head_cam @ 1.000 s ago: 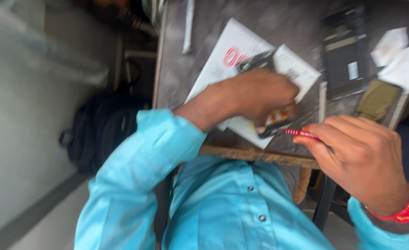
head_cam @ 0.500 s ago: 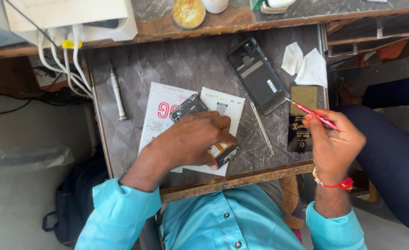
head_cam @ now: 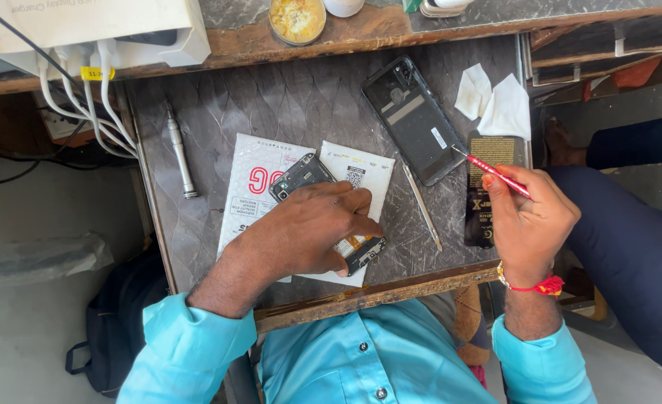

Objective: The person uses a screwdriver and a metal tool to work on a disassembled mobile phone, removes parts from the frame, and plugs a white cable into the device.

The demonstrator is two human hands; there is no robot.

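Left hand (head_cam: 312, 232) lies palm-down on an opened phone (head_cam: 323, 206), fingers curled over its lower half and pressing it flat; only the phone's dark top end and its bottom corner show from under the hand. The phone sits on white printed paper packets (head_cam: 260, 183) near the middle of the grey tabletop (head_cam: 286, 97).

Right hand (head_cam: 529, 217) is closed around a thin red tool (head_cam: 492, 170), held like a pen between thumb and fingers, tip pointing up-left and reaching the lower right edge of a black phone back cover (head_cam: 415, 120). Whether the tip touches the cover cannot be told. The cover lies inside-up, tilted, well apart from the opened phone. A red thread bracelet (head_cam: 533, 284) is on the right wrist.

Between the two hands a thin metal rod (head_cam: 422, 207) lies on the tabletop. A silver screwdriver (head_cam: 180, 153) lies at the left, apart from the packets. Two pieces of white tissue (head_cam: 495, 101) sit at the upper right, with a dark packet with gold print (head_cam: 488, 194) just below them, partly under the right hand.

On the wooden ledge above: a white box with white cables (head_cam: 91, 75) hanging down, and a round tin (head_cam: 296, 18). Another person's leg in dark trousers (head_cam: 630, 239) is at the right. A dark backpack (head_cam: 117, 329) sits on the floor at lower left.
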